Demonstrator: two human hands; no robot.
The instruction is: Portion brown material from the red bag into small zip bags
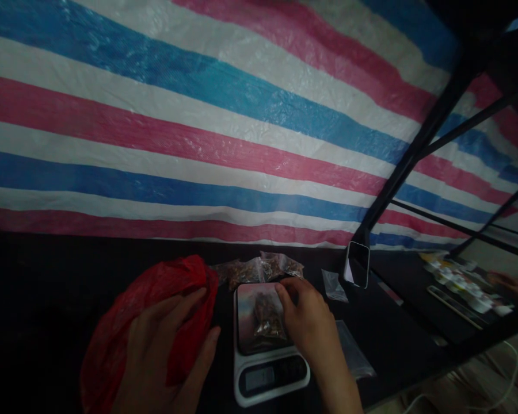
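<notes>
My right hand [308,316] reaches over the right side of a white kitchen scale [271,379], its thumb and fingers drawn together at the upper edge of a small clear plastic bag [268,325]. Brown dried pieces fill that bag, which rests on the shiny weighing plate. The scale's display [259,378] is lit, but its digits are too blurred to read. Over a red plastic bag [125,313], my left hand [159,351] is open with fingers spread; what the red bag contains is hidden.
Several filled small bags [263,267] lie in a row behind the scale. Clear bags [334,286] lie at the right, near a leaning phone [357,264]. Dark metal bars [397,178] slant upward. Another person's hand [509,283] is beside white containers [466,287] farther right.
</notes>
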